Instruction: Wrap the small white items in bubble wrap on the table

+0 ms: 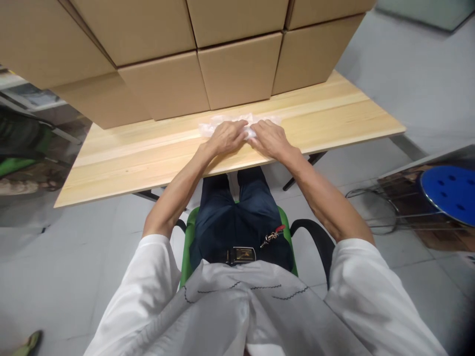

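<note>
A crumpled piece of translucent plastic (pixel 208 128) lies on the wooden table in front of me, between my hands and the boxes. Both my hands are on it, close together, with fingers bent. My left hand (pixel 227 136) grips its left part, thumb towards the middle. On the other side my right hand (pixel 271 138) holds the plastic with curled fingers. A whitish bunched portion shows between the two thumbs. Whether anything is wrapped inside is hidden by the fingers and folds.
Stacked cardboard boxes (pixel 239 69) form a wall along the back of the wooden table (pixel 129 165). A blue stool (pixel 451 193) stands at the right. I sit on a green chair (pixel 188 247) with black armrests. Shelving (pixel 37 99) is at the left.
</note>
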`<state>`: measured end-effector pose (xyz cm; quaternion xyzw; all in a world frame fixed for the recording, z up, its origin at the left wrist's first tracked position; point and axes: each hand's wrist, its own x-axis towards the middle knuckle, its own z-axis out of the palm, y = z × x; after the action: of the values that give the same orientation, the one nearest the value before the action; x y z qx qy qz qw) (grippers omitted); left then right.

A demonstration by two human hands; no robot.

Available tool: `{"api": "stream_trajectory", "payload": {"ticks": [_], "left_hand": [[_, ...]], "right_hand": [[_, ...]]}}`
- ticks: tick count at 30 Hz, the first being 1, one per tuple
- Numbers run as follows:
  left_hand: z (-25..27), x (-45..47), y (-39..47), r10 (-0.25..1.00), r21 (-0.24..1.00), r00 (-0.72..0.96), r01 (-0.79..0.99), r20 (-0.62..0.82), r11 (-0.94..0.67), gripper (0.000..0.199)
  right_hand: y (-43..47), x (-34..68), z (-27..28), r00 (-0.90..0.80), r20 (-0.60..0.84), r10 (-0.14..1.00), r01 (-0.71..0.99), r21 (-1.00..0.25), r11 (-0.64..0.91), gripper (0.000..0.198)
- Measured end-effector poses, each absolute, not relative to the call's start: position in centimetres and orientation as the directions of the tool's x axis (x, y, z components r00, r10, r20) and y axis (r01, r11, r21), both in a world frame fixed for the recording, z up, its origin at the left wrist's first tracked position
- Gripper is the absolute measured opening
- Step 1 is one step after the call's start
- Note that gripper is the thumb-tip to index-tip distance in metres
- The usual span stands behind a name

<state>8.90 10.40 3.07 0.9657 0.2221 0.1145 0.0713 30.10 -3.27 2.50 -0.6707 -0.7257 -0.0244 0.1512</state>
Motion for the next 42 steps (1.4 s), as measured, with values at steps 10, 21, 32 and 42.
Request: {"api": "stream_trajectory", "payload": {"ticks": [10, 21, 32, 42], "left_hand": [[1.8, 8.8, 9.8, 0.403, 0.151, 0.861, 0.373, 0.311, -0.915, 0.072], [1.9, 10.9, 10.5, 0.435, 0.153, 0.861, 0.408, 0.262, -0.9, 0.081], [0.4, 8.7, 10.0, 0.54, 0.24, 0.787, 0.486, 0.297, -0.84, 0.085], [2.0, 8.3, 9.6, 0.616, 0.268, 0.724, 0.554, 0.31, -0.788, 0.08]], "right_hand": [[-0.8, 32.8, 6.2, -0.016, 0.085, 0.996, 0.889, -0.454, 0.053, 0.039], [1.7, 34.3, 6.3, 0.104, 0.004, 0.995, 0.898, -0.43, -0.092, 0.046], [-1.6, 30.9, -0.2, -0.041, 0.308, 0.95, 0.963, -0.24, 0.119, 0.083], [-1.3, 30.9, -0.5, -0.032, 0.309, 0.951, 0.956, -0.268, 0.119, 0.065]]}}
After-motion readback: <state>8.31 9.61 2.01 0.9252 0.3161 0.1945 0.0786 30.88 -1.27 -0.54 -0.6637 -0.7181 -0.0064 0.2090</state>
